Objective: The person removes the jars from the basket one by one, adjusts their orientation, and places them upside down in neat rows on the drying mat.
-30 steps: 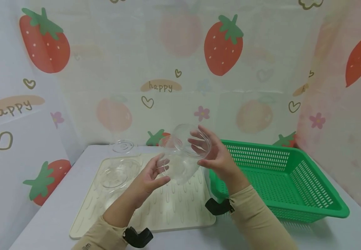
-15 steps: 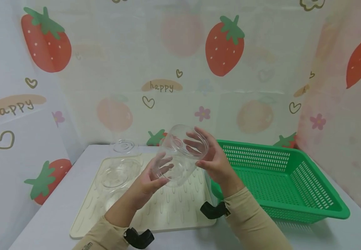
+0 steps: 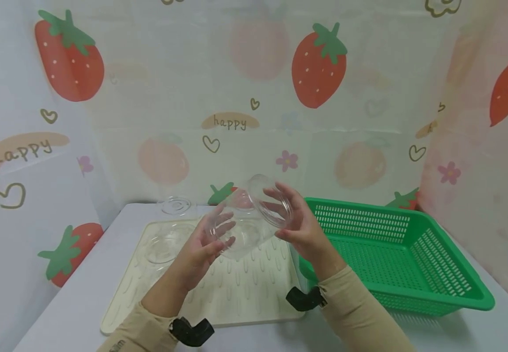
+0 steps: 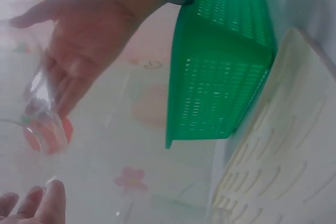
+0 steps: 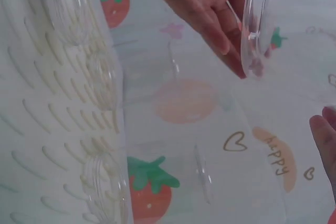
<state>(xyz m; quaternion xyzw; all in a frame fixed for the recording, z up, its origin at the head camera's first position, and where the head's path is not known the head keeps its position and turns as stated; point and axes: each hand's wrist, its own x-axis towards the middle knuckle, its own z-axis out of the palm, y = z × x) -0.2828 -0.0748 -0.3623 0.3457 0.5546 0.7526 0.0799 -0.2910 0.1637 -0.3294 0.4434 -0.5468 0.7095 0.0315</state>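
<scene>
We find a clear plastic jar (image 3: 247, 222) held above the worktop (image 3: 73, 298), tilted with its mouth toward two o'clock, over the far part of the cream drying mat (image 3: 245, 288). The left hand (image 3: 203, 244) supports the jar's base end at eight o'clock, its fingers (image 3: 220, 230) spread and nearly straight against the wall. The right hand (image 3: 298, 227) holds the mouth end at three o'clock, its fingers (image 3: 280, 198) curved round the rim. In the left wrist view the right hand (image 4: 84, 40) shows through the transparent jar (image 4: 37, 103); in the right wrist view the jar's rim (image 5: 254, 24) stands on edge before the left hand (image 5: 202, 6). Around the work we note: a green perforated basket (image 3: 394, 254) on the worktop at three o'clock, just beside the mat's right edge; further clear pieces (image 3: 165, 244) lying on the mat at nine o'clock of the jar; and a clear round lid (image 3: 175, 205) on the worktop beyond the mat at ten o'clock. A strawberry-printed backdrop (image 3: 254, 98) closes the rear and sides. Nothing lies between the jar and the basket; the basket's near wall rises at the mat's edge.
</scene>
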